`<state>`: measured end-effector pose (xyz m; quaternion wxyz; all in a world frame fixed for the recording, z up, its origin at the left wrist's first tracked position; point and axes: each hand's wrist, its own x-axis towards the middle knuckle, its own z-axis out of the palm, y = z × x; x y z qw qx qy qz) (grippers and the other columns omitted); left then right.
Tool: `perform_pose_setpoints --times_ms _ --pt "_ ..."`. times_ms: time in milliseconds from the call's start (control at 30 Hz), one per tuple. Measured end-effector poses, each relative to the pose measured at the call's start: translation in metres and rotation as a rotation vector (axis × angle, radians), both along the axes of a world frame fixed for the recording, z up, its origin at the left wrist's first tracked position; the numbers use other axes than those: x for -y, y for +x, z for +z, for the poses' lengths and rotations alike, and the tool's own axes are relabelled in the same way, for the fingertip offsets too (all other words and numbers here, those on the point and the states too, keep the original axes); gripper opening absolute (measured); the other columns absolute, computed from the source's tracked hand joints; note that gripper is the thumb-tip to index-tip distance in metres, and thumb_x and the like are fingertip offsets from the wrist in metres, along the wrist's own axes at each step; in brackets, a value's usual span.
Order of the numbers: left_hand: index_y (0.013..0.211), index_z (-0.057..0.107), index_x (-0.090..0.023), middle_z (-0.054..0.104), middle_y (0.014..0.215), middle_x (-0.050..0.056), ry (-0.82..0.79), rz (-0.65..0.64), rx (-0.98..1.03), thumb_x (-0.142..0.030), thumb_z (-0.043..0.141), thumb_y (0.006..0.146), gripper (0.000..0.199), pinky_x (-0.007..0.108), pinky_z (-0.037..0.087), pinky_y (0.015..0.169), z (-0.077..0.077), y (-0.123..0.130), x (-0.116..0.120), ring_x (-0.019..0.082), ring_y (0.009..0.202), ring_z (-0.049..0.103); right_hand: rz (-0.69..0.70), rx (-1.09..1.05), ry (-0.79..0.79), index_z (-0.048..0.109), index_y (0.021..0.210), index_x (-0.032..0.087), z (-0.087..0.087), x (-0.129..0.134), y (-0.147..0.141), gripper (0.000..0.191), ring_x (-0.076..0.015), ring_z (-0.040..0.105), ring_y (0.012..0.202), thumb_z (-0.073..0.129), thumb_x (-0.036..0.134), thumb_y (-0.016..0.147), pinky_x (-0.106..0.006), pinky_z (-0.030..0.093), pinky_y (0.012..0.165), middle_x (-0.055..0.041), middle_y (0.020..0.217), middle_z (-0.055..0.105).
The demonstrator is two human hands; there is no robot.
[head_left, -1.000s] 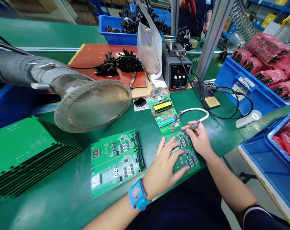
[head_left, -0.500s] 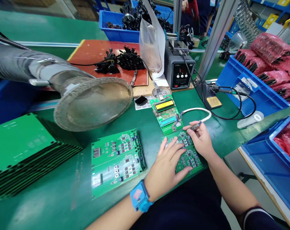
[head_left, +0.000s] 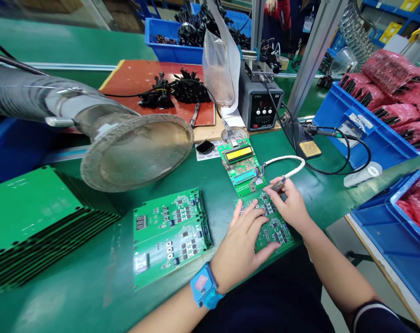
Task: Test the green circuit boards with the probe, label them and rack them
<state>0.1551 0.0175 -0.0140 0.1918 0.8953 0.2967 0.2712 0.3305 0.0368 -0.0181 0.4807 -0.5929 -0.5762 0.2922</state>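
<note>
My left hand point(head_left: 243, 238) lies with spread fingers over a green circuit board point(head_left: 277, 226), covering its left part. My right hand point(head_left: 289, 203) pinches a small grey probe point(head_left: 276, 186) at the board's upper edge. Whether its tip touches the board is hidden by my fingers. From the probe a white sleeved cable point(head_left: 289, 159) curves back to a programmer board point(head_left: 243, 166), which has a lit yellow display and a blue socket. Left of my left hand sits a stack of populated circuit boards point(head_left: 168, 236).
A tall stack of green boards point(head_left: 33, 208) stands at the left. A fume extraction hood point(head_left: 137, 152) hangs low over the bench. Behind are a soldering station point(head_left: 262, 104) and an iron in its stand point(head_left: 309, 138). Blue bins point(head_left: 366, 125) with pink-wrapped packs stand at the right.
My right hand and the probe have shifted slightly left along the board's upper edge. My left hand stays spread on the board. The view has tilted a little.
</note>
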Motion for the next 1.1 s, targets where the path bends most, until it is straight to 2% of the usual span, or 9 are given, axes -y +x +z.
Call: perform_pose_setpoints --times_ms 133,333,567,933,1100 --pt "0.111 0.056 -0.014 0.062 0.118 0.016 0.010 -0.010 0.008 -0.037 0.068 0.082 0.039 0.068 0.027 0.108 -0.0036 -0.0013 0.0000 0.038 0.129 0.046 -0.068 0.023 0.025 0.053 0.093 0.022 -0.0042 -0.0010 -0.0028 0.011 -0.0191 0.069 0.081 0.058 0.030 0.086 -0.031 0.052 0.075 -0.0049 0.088 0.071" --pt "0.110 0.055 -0.018 0.057 0.124 0.016 0.003 -0.043 0.020 -0.039 0.072 0.079 0.041 0.072 0.026 0.106 -0.0070 -0.0031 -0.0006 0.039 0.132 0.042 -0.075 0.038 0.024 0.053 0.091 0.022 -0.0034 -0.0002 -0.0040 0.009 -0.0187 0.069 0.080 0.056 0.030 0.087 -0.031 0.053 0.075 -0.0053 0.088 0.072" --pt "0.105 0.060 -0.019 0.052 0.128 0.015 -0.004 -0.050 0.030 -0.041 0.078 0.071 0.044 0.071 0.025 0.107 -0.0070 -0.0038 -0.0005 0.040 0.131 0.040 -0.029 0.014 0.018 0.053 0.099 0.023 -0.0039 0.0026 -0.0008 0.013 -0.0188 0.069 0.084 0.056 0.028 0.088 -0.032 0.052 0.079 -0.0039 0.090 0.073" --pt "0.098 0.057 -0.021 0.051 0.124 0.014 -0.042 -0.052 0.057 -0.041 0.081 0.067 0.045 0.072 0.024 0.106 -0.0067 -0.0031 -0.0007 0.039 0.128 0.042 -0.003 -0.032 0.014 0.051 0.098 0.023 -0.0031 0.0034 0.0005 0.011 -0.0197 0.069 0.090 0.055 0.026 0.088 -0.034 0.052 0.084 -0.0044 0.093 0.073" --pt "0.105 0.051 -0.021 0.049 0.125 0.015 -0.060 -0.031 0.098 -0.041 0.082 0.066 0.054 0.071 0.024 0.107 -0.0074 -0.0036 0.0001 0.038 0.128 0.043 -0.002 -0.040 0.017 0.050 0.098 0.023 -0.0032 0.0040 0.0004 0.012 -0.0199 0.069 0.090 0.055 0.026 0.087 -0.034 0.052 0.084 -0.0047 0.092 0.073"
